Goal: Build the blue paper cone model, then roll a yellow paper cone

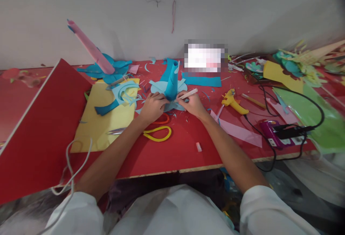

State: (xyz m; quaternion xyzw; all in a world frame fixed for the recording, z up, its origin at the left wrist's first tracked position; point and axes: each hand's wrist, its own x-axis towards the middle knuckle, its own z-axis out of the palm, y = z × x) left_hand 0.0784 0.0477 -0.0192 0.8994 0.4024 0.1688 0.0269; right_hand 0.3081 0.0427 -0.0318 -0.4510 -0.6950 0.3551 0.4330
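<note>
A blue paper cone stands upright on a light blue petal-shaped paper base in the middle of the table. At the near left side of the cone's foot, my left hand has its fingers bent and pressed together on the paper base; its fingertips are partly hidden. My right hand is closed around a pale pen, with its fingertips by the cone's foot on the right. Below my left wrist lie scissors with a yellow handle loop and an orange one, their blades partly under my forearm.
A pink paper tube on blue petals stands at back left, behind yellow sheets and a red board. On the right lie a yellow glue gun, pink strips and a purple power strip with black cables.
</note>
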